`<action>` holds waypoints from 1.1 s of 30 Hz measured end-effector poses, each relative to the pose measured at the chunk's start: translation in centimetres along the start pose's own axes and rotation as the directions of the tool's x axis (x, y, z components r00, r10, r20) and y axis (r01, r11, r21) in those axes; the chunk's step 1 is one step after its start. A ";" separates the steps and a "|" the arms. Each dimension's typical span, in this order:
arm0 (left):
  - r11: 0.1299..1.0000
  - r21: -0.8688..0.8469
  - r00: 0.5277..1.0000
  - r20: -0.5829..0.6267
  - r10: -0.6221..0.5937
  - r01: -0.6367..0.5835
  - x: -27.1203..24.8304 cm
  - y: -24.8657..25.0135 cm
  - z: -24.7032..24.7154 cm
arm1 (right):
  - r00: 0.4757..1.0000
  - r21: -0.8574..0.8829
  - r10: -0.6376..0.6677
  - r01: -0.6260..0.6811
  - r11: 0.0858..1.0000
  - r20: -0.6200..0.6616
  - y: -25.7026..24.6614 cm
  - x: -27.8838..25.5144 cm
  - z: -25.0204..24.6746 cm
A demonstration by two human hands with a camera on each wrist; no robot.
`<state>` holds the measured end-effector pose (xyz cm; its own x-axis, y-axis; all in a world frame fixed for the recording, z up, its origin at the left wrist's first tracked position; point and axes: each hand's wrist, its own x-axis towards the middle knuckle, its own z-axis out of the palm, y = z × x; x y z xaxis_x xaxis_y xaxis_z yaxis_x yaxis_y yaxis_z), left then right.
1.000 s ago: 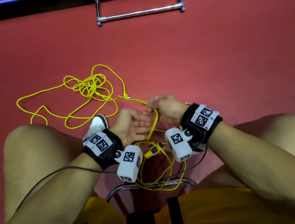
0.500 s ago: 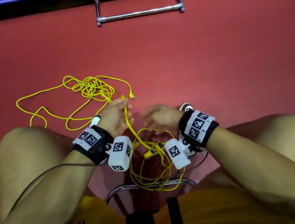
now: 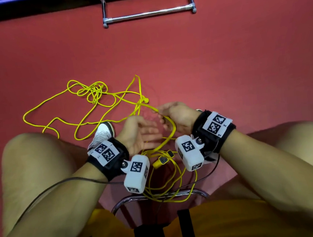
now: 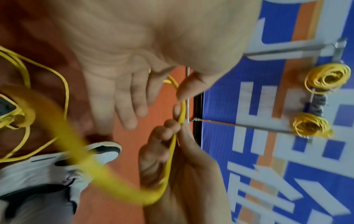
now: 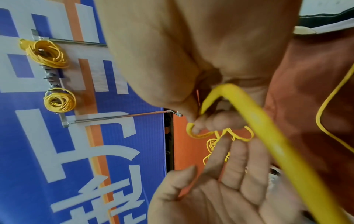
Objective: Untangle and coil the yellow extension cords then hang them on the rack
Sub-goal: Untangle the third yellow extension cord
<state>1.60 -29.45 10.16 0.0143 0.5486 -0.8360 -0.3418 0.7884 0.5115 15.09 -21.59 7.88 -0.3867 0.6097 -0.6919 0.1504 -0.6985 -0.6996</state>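
1. Cord (image 3: 172, 134) runs through the right hand (image 3: 178, 117), arching from its fingertips down past the palm to loose loops (image 3: 167, 185) hanging between the knees, just beside the open palm of the left hand (image 3: 138, 135).
2. Beyond the right hand the same yellow cord trails out over the red floor (image 3: 223, 65) to a knotted tangle (image 3: 94, 91) on the left, with a plug end (image 3: 146, 100) lying near the hands.
3. It is thin, bright yellow and round; a yellow socket block with a dark face (image 3: 160, 162) hangs among the loops.
4. Right hand: thumb and curled fingers (image 4: 168, 128) pinch the cord.
5. Left hand: fingers (image 5: 235, 163) straight and slightly spread, palm up, holding nothing.
6. Two coiled yellow cords (image 4: 323, 78) (image 4: 310, 125) hang on the metal rack (image 4: 283, 50) against the blue wall; its lower bar (image 3: 148, 14) shows in the head view.
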 end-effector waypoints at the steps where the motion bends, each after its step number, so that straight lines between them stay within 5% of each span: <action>1: 0.994 -0.104 0.997 -0.071 0.015 -0.023 0.5 0.2 -0.5 | 0.998 -0.056 -0.023 0.026 0.998 0.051 0.0 -0.3 0.0; 5: 0.921 -0.369 0.980 -0.191 0.055 -0.124 2.3 1.4 -2.8 | 0.907 -0.263 0.024 0.096 0.960 0.421 0.3 -1.9 0.3; 8: 0.842 -0.500 0.962 -0.263 0.077 -0.204 2.6 1.8 -2.9 | 0.834 -0.392 0.101 0.144 0.909 0.542 0.3 -2.3 0.2; 11: 0.918 -0.320 0.954 -0.259 0.152 -0.233 2.4 1.5 -2.8 | 0.866 -0.578 0.197 0.122 0.807 0.459 0.2 -2.4 0.4; 14: 0.959 0.054 0.944 -0.170 0.282 -0.277 1.8 0.3 -1.7 | 0.983 -0.500 0.012 0.083 0.862 0.184 0.2 -2.0 0.8; 17: 0.860 0.375 0.925 -0.021 0.380 -0.345 1.6 -1.6 -0.8 | 0.998 -0.337 -0.062 0.069 0.939 0.031 -0.4 -1.6 0.4; 20: 0.731 0.557 0.900 0.069 0.431 -0.393 1.7 -2.5 -1.0 | 0.981 -0.556 -0.189 0.176 0.813 0.034 0.5 -0.8 -0.2; 25: 0.659 0.614 0.887 0.167 0.430 -0.435 0.7 -1.8 -0.4 | 0.992 -0.458 -0.095 0.048 0.888 -0.081 1.2 0.1 -0.3; 27: 0.698 0.550 0.881 0.181 0.437 -0.459 0.4 -1.7 0.3 | 0.997 -0.441 -0.063 0.034 0.897 -0.051 0.6 -0.4 -0.2; 30: 0.856 0.352 0.905 -0.053 0.421 -0.378 0.9 -1.7 0.9 | 0.993 -0.554 -0.121 0.110 0.825 0.018 0.0 -0.7 0.0; 33: 0.916 0.138 0.884 -0.240 0.401 -0.377 2.2 -1.6 0.6 | 0.983 -0.625 -0.176 0.170 0.762 0.052 -0.5 -1.1 0.4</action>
<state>2.77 -29.30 7.63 -0.3495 0.7342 -0.5820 -0.1886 0.5534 0.8113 15.07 -22.09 9.09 -0.4540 0.7029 -0.5475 0.6175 -0.1947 -0.7621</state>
